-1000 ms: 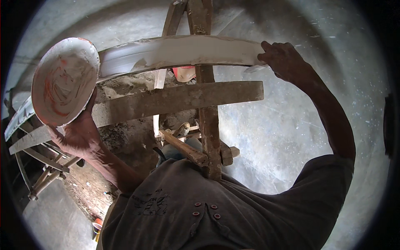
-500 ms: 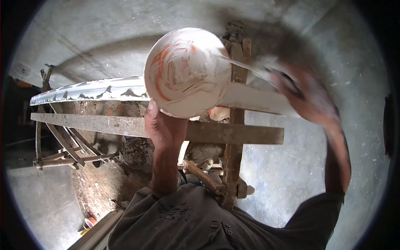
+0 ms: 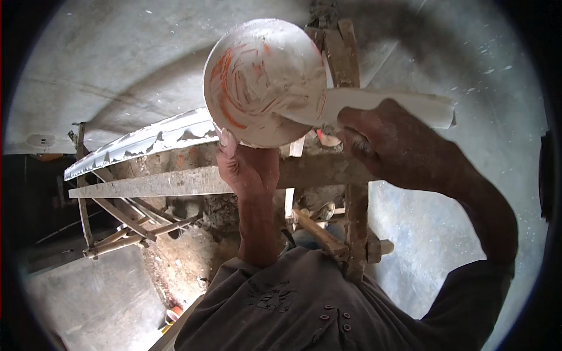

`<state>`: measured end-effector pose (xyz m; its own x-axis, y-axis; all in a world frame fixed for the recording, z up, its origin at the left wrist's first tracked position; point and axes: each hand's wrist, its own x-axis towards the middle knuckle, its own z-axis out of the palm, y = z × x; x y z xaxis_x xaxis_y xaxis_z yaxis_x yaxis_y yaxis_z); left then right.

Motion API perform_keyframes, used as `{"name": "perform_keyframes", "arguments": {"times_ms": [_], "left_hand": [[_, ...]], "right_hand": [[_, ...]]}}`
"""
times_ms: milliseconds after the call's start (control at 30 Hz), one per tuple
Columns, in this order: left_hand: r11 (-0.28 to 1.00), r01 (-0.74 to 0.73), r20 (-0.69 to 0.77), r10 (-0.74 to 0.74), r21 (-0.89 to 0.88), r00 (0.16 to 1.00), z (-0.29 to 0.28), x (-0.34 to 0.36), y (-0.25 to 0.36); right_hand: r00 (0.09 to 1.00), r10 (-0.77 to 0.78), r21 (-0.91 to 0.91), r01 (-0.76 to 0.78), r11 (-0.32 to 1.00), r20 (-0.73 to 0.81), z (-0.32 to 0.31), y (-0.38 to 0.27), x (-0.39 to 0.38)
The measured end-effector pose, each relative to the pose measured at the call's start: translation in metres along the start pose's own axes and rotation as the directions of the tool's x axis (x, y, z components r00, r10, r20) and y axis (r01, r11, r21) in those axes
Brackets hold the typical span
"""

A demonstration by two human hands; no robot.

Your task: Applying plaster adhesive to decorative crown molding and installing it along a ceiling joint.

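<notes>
My left hand (image 3: 249,167) grips the lower rim of a round white bowl (image 3: 234,105), thumb at its edge. White paste, streaked with orange, coats the bowl's inside. Closed in a fist just right of the bowl, my right hand (image 3: 389,143) holds a spatula. The spatula's far end lies in the paste near the lower right wall; its handle is hidden in my fist. Behind the bowl, a long white strip (image 3: 146,140) with a ragged, paste-covered edge extends out both sides.
A wooden beam (image 3: 152,184) runs across below the strip, over a timber trestle (image 3: 356,222). Another trestle (image 3: 120,231) stands at the left. A wooden bar (image 3: 321,235) juts out near my body. Grey floor (image 3: 421,251) lies to the right.
My right hand has moved left and down, close to the bowl, bringing the spatula lower in the paste. The bowl sits slightly higher in view, and the view has shifted.
</notes>
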<state>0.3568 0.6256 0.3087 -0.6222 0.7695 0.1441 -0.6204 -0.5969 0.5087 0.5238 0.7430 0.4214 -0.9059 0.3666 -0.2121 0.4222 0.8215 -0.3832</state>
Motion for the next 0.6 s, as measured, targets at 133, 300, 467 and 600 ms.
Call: {"name": "perform_keyframes", "arguments": {"times_ms": [133, 300, 467, 600], "left_hand": [[0.999, 0.022, -0.021, -0.021, 0.037, 1.0, 0.006, -0.001, 0.0], [0.998, 0.065, -0.087, -0.063, 0.021, 0.994, 0.005, 0.003, -0.003], [0.996, 0.031, -0.147, -0.019, 0.08, 0.989, 0.008, 0.014, 0.001], [0.998, -0.042, -0.2, 0.049, 0.04, 0.979, -0.001, 0.001, 0.024]], "right_hand": [[0.949, -0.197, 0.28, 0.264, 0.923, -0.245, 0.021, 0.004, -0.01], [0.999, -0.035, 0.676, 0.044, 0.736, -0.027, 0.019, 0.0, -0.031], [0.971, -0.111, 0.674, -0.063, 0.736, 0.211, -0.027, 0.02, -0.037], [0.914, -0.293, 0.177, 0.35, 0.92, -0.282, -0.055, 0.061, -0.076]]}}
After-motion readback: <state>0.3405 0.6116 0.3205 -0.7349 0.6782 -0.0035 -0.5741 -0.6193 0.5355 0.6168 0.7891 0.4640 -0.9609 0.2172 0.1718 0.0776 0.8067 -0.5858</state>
